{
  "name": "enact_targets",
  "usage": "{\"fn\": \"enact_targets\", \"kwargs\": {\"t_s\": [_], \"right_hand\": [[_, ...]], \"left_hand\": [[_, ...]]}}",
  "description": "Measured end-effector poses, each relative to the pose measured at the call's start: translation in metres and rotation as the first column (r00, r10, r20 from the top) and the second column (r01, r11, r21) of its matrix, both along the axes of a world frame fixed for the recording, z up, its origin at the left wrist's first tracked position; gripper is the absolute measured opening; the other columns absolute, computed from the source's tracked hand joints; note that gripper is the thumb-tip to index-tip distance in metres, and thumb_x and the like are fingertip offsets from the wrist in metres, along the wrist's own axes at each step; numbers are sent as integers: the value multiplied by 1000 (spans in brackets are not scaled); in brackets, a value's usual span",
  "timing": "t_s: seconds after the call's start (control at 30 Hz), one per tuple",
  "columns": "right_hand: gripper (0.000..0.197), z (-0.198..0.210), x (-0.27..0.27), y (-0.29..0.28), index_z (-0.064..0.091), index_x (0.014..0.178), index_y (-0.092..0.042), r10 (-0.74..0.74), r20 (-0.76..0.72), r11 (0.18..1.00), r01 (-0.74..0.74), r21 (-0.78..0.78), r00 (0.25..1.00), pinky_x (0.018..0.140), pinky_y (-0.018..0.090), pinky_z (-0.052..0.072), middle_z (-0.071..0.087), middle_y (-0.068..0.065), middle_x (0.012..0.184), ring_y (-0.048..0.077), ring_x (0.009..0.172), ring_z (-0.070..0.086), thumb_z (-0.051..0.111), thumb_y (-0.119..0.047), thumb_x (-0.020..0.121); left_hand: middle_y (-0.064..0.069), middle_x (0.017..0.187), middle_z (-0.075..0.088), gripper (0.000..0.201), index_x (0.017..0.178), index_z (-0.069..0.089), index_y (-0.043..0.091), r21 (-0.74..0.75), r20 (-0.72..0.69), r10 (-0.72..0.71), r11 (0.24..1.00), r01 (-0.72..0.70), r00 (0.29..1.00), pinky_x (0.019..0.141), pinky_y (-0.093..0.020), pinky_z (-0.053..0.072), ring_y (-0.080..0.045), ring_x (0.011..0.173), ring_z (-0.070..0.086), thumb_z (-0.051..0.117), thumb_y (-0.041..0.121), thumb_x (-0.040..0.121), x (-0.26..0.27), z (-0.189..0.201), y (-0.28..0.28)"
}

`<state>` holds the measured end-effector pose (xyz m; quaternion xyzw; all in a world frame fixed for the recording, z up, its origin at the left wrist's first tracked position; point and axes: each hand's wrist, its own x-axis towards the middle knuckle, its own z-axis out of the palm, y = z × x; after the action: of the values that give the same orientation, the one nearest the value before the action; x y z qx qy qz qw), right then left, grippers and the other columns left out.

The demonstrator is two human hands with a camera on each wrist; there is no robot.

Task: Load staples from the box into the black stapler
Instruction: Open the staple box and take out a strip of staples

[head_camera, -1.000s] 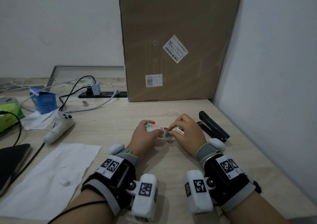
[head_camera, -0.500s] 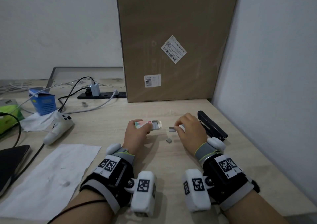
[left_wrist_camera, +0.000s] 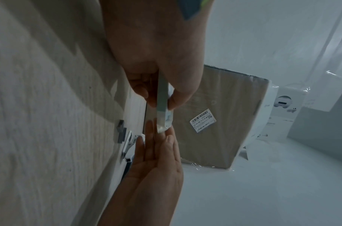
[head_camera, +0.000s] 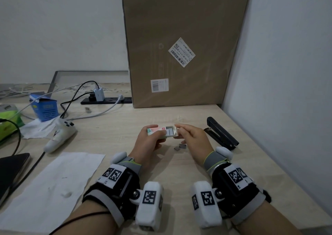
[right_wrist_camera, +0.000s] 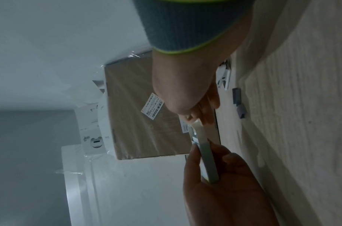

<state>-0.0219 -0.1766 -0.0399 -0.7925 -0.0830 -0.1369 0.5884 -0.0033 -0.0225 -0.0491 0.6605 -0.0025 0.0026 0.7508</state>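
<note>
My left hand (head_camera: pixel 151 137) grips the small pink-and-green staple box (head_camera: pixel 156 130) a little above the table; its grip also shows in the left wrist view (left_wrist_camera: pixel 160 100). The box's inner tray (head_camera: pixel 170 132) is slid out to the right, with staples showing inside. My right hand (head_camera: pixel 179 129) pinches the tray's outer end between thumb and fingers (right_wrist_camera: pixel 208 117). Two short staple pieces (head_camera: pixel 180 146) lie on the table just below my hands. The black stapler (head_camera: pixel 221 134) lies opened flat to the right, near the wall.
A large cardboard box (head_camera: pixel 183 45) leans against the back wall. To the left are a white controller (head_camera: pixel 61 135), cables, a power strip (head_camera: pixel 106 99), a blue carton (head_camera: pixel 45 108) and a white paper sheet (head_camera: pixel 50 189). The wall (head_camera: pixel 287 90) bounds the table's right side.
Half a second ago my right hand was away from the box, down by the staple pieces on the table. It has come back left and taken hold of the tray's end.
</note>
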Motion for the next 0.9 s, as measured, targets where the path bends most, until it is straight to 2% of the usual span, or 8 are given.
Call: {"fn": "enact_targets", "kwargs": {"t_s": [0.1, 0.2, 0.43, 0.53, 0.63, 0.73, 0.8, 0.9], "right_hand": [[28, -1, -1, 2, 63, 116, -18, 70, -81, 986, -56, 156, 994, 70, 19, 55, 67, 0, 107, 7, 90, 65, 46, -11, 94], [28, -1, -3, 3, 63, 114, -23, 88, -134, 962, -49, 268, 987, 70, 21, 54, 70, -1, 102, 10, 89, 69, 51, -12, 92], [19, -2, -2, 1, 68, 100, -9, 101, -190, 922, -20, 386, 977, 66, 23, 53, 75, 7, 90, 15, 78, 71, 64, -6, 81], [19, -2, -3, 2, 68, 99, -7, 94, -174, 929, -24, 370, 980, 67, 25, 52, 75, 10, 90, 17, 77, 71, 66, -6, 80], [17, -3, -2, 2, 71, 97, -10, 41, -118, 949, -2, 315, 992, 69, 32, 51, 74, 13, 96, 26, 90, 69, 64, -8, 82], [29, -4, -2, 4, 63, 117, -22, 95, -89, 985, -81, 154, 991, 86, 33, 49, 65, -2, 119, 14, 109, 60, 56, -27, 89], [50, -9, 0, 4, 48, 131, -32, 168, -124, 985, -161, 63, 978, 101, 33, 44, 52, -10, 135, 9, 120, 51, 63, -37, 83], [59, -11, 1, 4, 49, 125, -38, 112, -96, 993, -108, 44, 989, 93, 44, 51, 56, -1, 128, 20, 109, 59, 74, -30, 72]], "left_hand": [[-9, 104, 64, 39, 121, 49, 16, 25, 29, -20, 1000, 19, 999, 68, -28, 47, -16, 82, 63, 63, 21, 85, -2, 1, -1], [-5, 106, 63, 38, 121, 46, 20, 91, 74, -42, 995, 35, 996, 70, -26, 49, -13, 85, 64, 63, 23, 86, -4, 1, 0], [-6, 105, 61, 44, 125, 44, 21, 196, 111, -127, 975, 104, 986, 71, -29, 51, -17, 88, 64, 64, 24, 86, -7, 2, -2], [-7, 107, 61, 43, 126, 43, 23, 203, 105, -186, 966, 162, 977, 77, -33, 52, -16, 87, 63, 61, 24, 88, -11, 4, -3], [-7, 108, 61, 40, 128, 38, 25, 150, 73, -243, 962, 230, 967, 73, -29, 52, -15, 86, 65, 55, 26, 92, -14, 5, -5], [-4, 110, 65, 44, 131, 32, 30, 33, 10, -276, 961, 276, 961, 71, -29, 52, -18, 90, 68, 44, 46, 92, -17, 7, -10], [-1, 108, 69, 40, 123, 43, 32, -105, -40, -310, 947, 305, 950, 71, -31, 55, -20, 95, 69, 33, 56, 92, -19, 12, -12], [-4, 117, 70, 64, 123, 55, 25, -154, -78, -435, 894, 420, 897, 86, -39, 49, -25, 105, 63, 13, 62, 91, -20, 15, -14]]}}
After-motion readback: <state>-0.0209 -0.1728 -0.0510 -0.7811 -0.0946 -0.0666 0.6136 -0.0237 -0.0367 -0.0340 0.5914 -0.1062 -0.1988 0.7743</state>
